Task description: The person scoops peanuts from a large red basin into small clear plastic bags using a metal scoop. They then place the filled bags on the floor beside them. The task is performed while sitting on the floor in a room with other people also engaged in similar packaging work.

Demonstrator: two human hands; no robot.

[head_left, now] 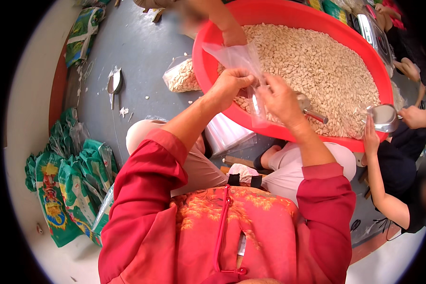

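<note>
A clear plastic bag (240, 56) hangs between my two hands over the near left rim of a big red tub (205, 71). My left hand (233, 84) pinches one side of the bag, thumb against fingers. My right hand (280, 98) is closed on its other side, fingertips bent in. The bag looks flat, with no seeds visibly filling it. Pale flat seeds (312, 61), like pumpkin seeds, heap in the tub. Just right of my right hand, a metal scoop (315, 115) lies on the seeds, its handle toward the near rim.
A filled clear bag (181, 75) stands left of the tub. Flat clear bags (226, 134) lie below it. Another scoop (113, 86) rests on the grey floor. Green printed bags (75, 189) pile at left. At right, a co-worker holds a scoop (385, 117); another person's arm (222, 21) reaches in above.
</note>
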